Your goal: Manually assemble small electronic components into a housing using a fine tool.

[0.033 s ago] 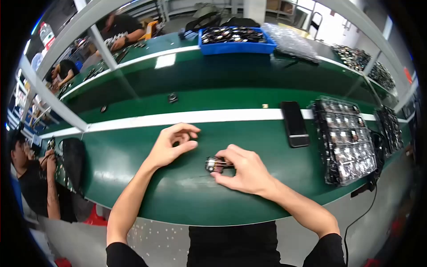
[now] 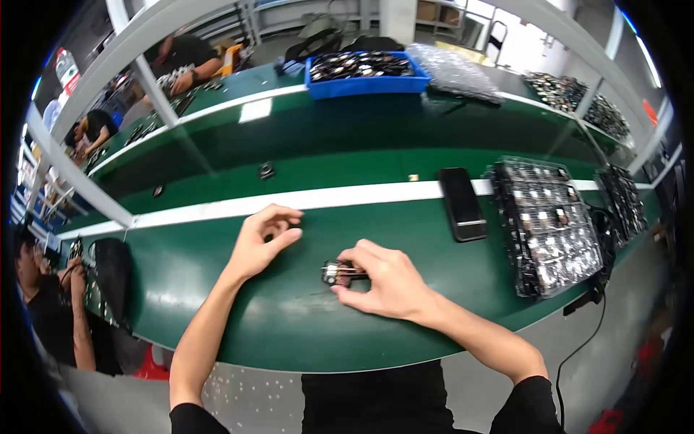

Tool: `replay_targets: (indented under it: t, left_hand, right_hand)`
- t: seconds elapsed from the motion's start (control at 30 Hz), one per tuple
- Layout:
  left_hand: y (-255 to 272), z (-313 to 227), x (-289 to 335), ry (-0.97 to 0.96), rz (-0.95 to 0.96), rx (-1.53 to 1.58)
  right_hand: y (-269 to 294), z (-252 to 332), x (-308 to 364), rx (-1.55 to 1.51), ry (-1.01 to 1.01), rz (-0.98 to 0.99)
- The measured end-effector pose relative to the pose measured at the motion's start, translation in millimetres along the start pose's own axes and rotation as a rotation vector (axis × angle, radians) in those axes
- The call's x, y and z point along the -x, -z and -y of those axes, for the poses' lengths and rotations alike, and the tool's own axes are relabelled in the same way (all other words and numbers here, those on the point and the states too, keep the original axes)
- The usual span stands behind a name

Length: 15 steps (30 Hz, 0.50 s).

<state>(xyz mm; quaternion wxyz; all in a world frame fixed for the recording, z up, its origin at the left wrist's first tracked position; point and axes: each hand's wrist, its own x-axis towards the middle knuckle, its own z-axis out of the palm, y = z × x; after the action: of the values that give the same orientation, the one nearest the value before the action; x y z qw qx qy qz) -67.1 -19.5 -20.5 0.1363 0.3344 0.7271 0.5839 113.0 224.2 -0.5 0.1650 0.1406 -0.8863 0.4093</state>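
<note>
My right hand (image 2: pixel 384 282) grips a small electronic part (image 2: pixel 336 273) between thumb and fingers, low over the green tabletop or resting on it. Its silver-and-black end points left, with thin reddish strips running back beneath my fingers; the rest is hidden by my hand. To the left, my left hand (image 2: pixel 262 240) hovers over the table with its fingers loosely curled and the thumb apart, holding nothing.
On the right lie a black phone (image 2: pixel 463 205) and stacked clear trays (image 2: pixel 547 228) of small parts. Beyond the white divider sits a small dark part (image 2: pixel 267 171). A blue bin (image 2: pixel 366 85) full of parts stands farther back. Other people work at left.
The whole view has shifted slightly, so everything appears a little farther left. Both hands keep the same pose, and the right hand still grips the electronic part.
</note>
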Motion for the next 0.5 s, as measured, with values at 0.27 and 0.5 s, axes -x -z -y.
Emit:
replay_targets:
  t: [0.27,0.5]
  left_hand:
    - [62,35,-58,-0.209,-0.291,-0.823]
    - [64,46,-101,-0.198,-0.223,-0.888]
  right_hand:
    - [131,25,13,0.209,0.12,-0.403]
    - [292,-52,83,0.533,-0.224,-0.821]
